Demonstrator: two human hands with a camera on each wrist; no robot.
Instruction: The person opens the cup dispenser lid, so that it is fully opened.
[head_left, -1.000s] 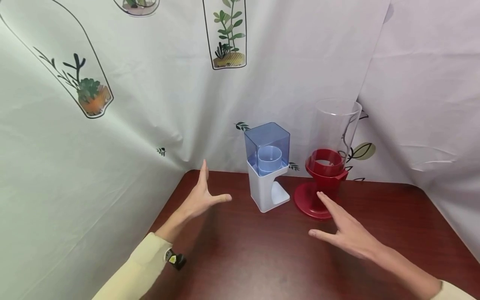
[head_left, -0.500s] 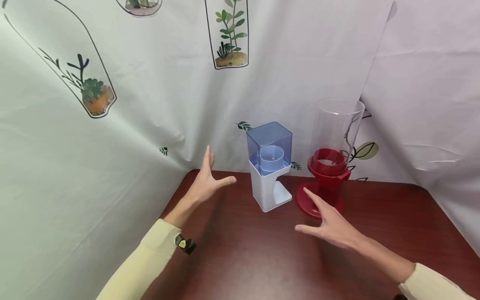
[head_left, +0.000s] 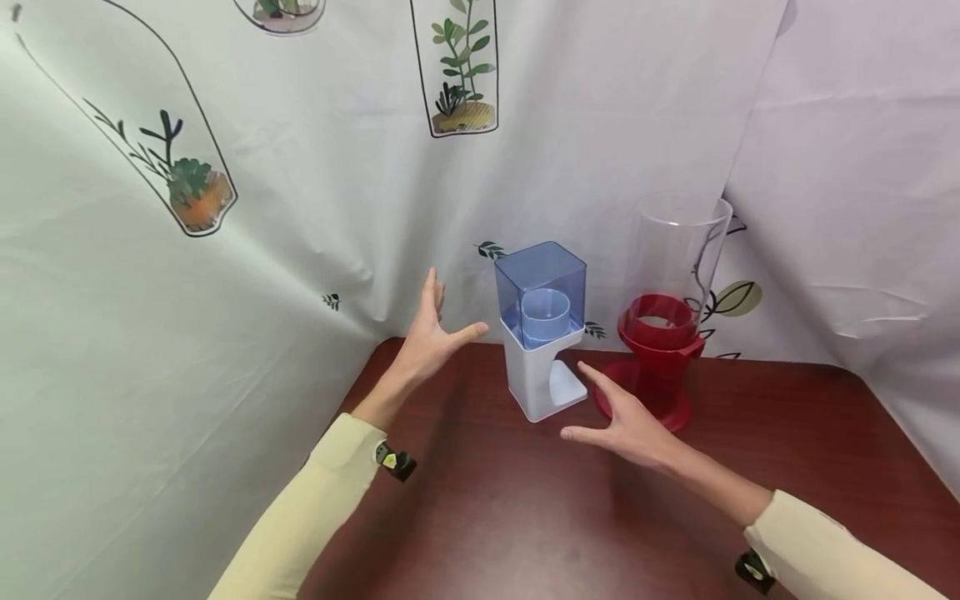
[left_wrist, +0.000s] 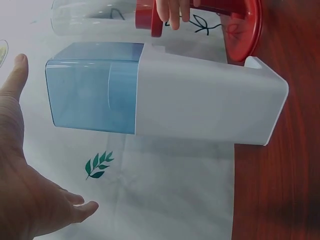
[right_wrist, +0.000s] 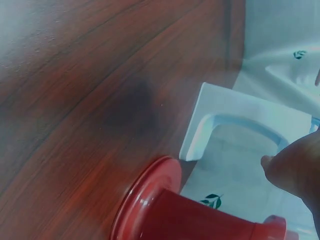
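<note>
A white dispenser (head_left: 527, 375) with a blue see-through top (head_left: 542, 296) stands upright on the table. To its left my left hand (head_left: 429, 342) is held up, thumb spread from the straight fingers and pointing at it. In the left wrist view that hand (left_wrist: 27, 185) is apart from the blue top. My right hand (head_left: 630, 423) reaches in from the right, fingers extended beside the dispenser's base, in front of the red stand (head_left: 663, 383). Its thumb (right_wrist: 290, 165) overlaps the white dispenser in the right wrist view. Neither hand holds anything.
A tall clear cylinder (head_left: 678, 250) rises from the red stand, right of the dispenser. The dark red-brown table (head_left: 510, 508) backs onto a white cloth (head_left: 600, 125) printed with plants. A black strap device (head_left: 397, 461) sits at the left sleeve.
Both hands have moved toward the white dispenser, the left one right and up, the right one left and up. The dispenser and the red stand stay where they were on the table.
</note>
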